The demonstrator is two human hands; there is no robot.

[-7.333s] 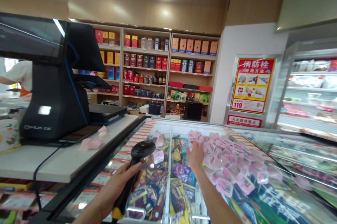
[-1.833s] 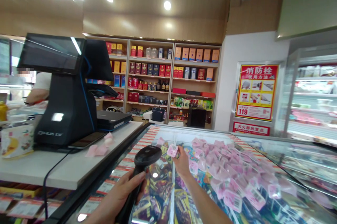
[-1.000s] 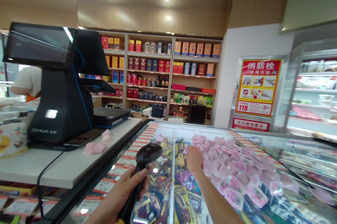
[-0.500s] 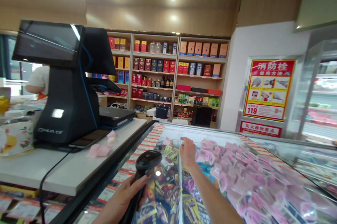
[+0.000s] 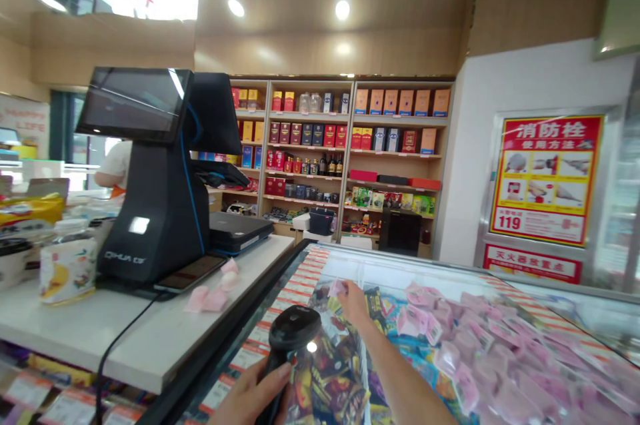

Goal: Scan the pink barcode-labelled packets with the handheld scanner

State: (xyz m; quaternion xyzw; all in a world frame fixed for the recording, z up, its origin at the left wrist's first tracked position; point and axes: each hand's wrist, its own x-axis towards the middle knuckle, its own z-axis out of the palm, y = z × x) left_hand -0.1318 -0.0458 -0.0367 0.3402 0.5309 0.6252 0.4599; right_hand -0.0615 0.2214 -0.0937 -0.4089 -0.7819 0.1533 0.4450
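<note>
My left hand (image 5: pixel 257 393) is wrapped round the handle of a black barcode scanner (image 5: pixel 294 328), its head upright over the freezer's glass top. My right hand (image 5: pixel 354 305) reaches out over the glass, its fingertips closed on a small pink packet (image 5: pixel 337 288) near the far left part of the lid. A large heap of pink packets (image 5: pixel 505 358), some with barcode labels showing, lies on the glass to the right of my right forearm. Beneath the glass are colourful wrapped goods (image 5: pixel 330 378).
Left of the freezer, a white counter (image 5: pixel 150 345) carries a black cash register (image 5: pixel 160 212), a phone-like slab (image 5: pixel 193 273) and a few pink packets (image 5: pixel 207 299). A black cable (image 5: pixel 107 345) hangs over its edge. Shelves of boxes (image 5: pixel 310 135) stand behind; a person (image 5: pixel 114 165) is partly hidden behind the register.
My right hand has moved left to the lone pink packet and closed its fingers on it. My left hand still holds the scanner. The view has shifted a little left and up.
</note>
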